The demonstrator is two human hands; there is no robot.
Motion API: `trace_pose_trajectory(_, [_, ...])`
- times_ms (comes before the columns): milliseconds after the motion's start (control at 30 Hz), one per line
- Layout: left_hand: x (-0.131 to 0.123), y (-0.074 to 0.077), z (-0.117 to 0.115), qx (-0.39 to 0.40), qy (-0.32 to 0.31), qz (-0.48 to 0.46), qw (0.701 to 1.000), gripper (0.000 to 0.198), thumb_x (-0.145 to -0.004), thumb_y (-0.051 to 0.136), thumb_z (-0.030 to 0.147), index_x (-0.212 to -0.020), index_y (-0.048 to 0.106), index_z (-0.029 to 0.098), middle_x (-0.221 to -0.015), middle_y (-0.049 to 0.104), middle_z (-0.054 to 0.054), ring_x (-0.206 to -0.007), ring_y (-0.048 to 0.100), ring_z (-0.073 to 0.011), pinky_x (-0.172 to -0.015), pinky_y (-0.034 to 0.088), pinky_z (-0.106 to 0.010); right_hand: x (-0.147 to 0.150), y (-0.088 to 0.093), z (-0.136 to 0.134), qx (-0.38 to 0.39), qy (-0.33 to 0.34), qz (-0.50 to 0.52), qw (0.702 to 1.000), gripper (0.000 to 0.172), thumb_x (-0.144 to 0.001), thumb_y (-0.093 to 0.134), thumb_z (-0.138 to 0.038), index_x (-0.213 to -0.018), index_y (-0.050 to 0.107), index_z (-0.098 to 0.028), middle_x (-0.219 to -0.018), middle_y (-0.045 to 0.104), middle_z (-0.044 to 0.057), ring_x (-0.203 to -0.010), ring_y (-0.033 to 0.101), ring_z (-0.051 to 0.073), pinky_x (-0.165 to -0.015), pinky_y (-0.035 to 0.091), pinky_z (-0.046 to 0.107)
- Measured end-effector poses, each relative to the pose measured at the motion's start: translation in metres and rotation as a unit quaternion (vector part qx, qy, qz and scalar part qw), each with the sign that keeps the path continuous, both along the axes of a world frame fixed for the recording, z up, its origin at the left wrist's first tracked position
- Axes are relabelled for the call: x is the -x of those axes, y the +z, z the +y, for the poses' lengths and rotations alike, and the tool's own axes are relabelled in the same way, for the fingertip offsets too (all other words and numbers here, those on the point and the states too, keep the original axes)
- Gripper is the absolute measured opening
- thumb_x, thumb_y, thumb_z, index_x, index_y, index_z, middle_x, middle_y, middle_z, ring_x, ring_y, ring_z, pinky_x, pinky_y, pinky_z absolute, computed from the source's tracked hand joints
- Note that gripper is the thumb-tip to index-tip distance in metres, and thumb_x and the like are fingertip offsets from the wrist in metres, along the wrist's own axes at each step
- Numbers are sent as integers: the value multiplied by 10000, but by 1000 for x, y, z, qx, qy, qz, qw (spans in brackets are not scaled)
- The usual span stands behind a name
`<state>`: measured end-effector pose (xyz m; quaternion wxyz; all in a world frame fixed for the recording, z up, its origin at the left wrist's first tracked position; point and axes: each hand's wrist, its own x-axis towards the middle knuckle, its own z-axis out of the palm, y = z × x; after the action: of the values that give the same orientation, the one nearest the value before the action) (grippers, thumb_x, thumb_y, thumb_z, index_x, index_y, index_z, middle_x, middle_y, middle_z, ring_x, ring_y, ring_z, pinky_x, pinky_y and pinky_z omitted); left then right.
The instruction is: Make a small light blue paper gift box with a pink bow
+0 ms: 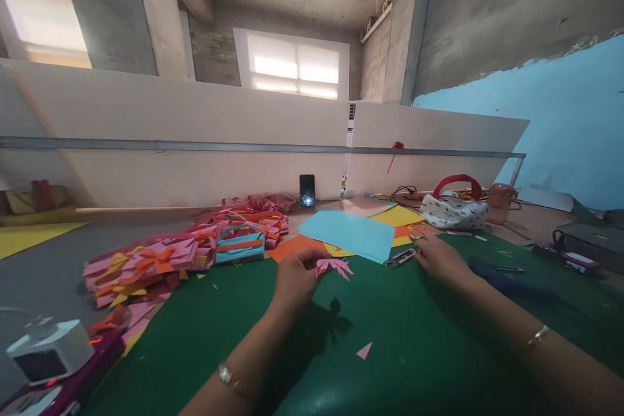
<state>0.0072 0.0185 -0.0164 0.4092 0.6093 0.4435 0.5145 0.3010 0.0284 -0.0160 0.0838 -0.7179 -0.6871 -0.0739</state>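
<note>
My left hand (298, 278) is closed in a pinch around a pink paper flower (335, 267) with pointed petals, held above the green mat (390, 364). Over at the right, my right hand (441, 259) has its fingers drawn together at the far part of the mat, beside a small pair of pink-handled thread snips (402, 258). Whether its fingertips touch the snips or hold a small piece, I cannot make out. Just beyond the snips lies a light blue paper sheet (348, 233). A pink paper scrap (364, 351) rests on the mat, near me.
Orange paper (297, 246) and yellow paper (398, 216) lie beneath the blue sheet. At left are a heap of folded paper flowers (160, 260), a blue paper bag (240, 245) and a white charger (51, 351). Behind stand a phone (307, 190) and a red-handled cloth bag (453, 209).
</note>
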Motion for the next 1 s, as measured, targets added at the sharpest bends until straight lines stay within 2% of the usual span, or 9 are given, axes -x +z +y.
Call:
trace_pose_trajectory(100, [0,-2,2,8,-13,-10,1000,174,-525,739,308,-629,690,178,-641,677,-44,-635,612,-182,-622,470,-281,45,11,-12,-15,128,53,990,261,-817,482,-241,-1058,582,-221,-1054,567,61,-865,570,157,-714,432,239])
trace_pose_trajectory(167, [0,-4,2,10,-24,-27,999,175,-548,725,329,-623,694,173,-634,678,-42,-638,609,-179,-625,462,-275,76,15,-21,-55,256,130,956,335,-777,544,-226,-1112,557,-217,-1082,549,68,-885,557,164,-741,445,256])
trace_pose_trajectory(267, [-1,-6,1,21,-60,-51,997,187,-551,727,317,-662,716,167,-655,689,-40,-663,605,-173,-659,456,-269,112,16,-28,-114,341,184,915,388,-722,605,-194,-1109,568,-192,-1032,555,88,-914,532,196,-766,439,298])
trace_pose_trajectory(367, [-1,-7,3,31,-90,-68,993,212,-530,745,304,-687,723,162,-662,694,-38,-669,601,-168,-678,453,-272,128,18,-25,-124,346,246,897,163,-776,549,-208,-897,655,-179,-846,581,59,-724,538,149,-635,429,255])
trace_pose_trajectory(467, [0,-9,7,40,-98,-77,991,217,-534,740,312,-687,723,159,-668,695,-42,-684,601,-175,-684,445,-278,132,21,-21,-108,319,306,890,156,-779,538,-200,-686,655,-158,-674,564,22,-602,496,117,-537,374,226])
trace_pose_trajectory(633, [1,-10,11,61,-109,-62,990,249,-540,727,338,-694,721,143,-696,689,-48,-696,581,-168,-672,419,-262,129,21,-17,-32,263,418,869,159,-715,618,-274,-690,664,-124,-585,572,3,-526,453,96,-481,325,213])
trace_pose_trajectory(767, [-1,-9,7,102,-142,-45,984,263,-599,682,385,-687,710,139,-584,622,-9,-556,489,-97,-560,352,-224,122,18,-12,8,224,484,846,217,-634,691,-330,-636,657,-115,-520,547,-14,-495,419,84,-466,304,211])
trace_pose_trajectory(933, [-1,-11,7,194,-157,-98,963,292,-579,705,415,-632,661,132,-542,558,6,-514,457,-78,-535,328,-222,114,11,-6,86,246,601,755,274,-577,728,-381,-596,634,-124,-509,541,-23,-485,414,74,-477,310,217])
trace_pose_trajectory(1000, [0,-12,9,214,-157,-125,956,304,-559,721,411,-635,651,126,-554,564,-6,-520,470,-87,-527,329,-226,113,7,-4,104,242,626,734,273,-570,737,-371,-574,619,-125,-489,525,-32,-461,390,62,-459,289,213])
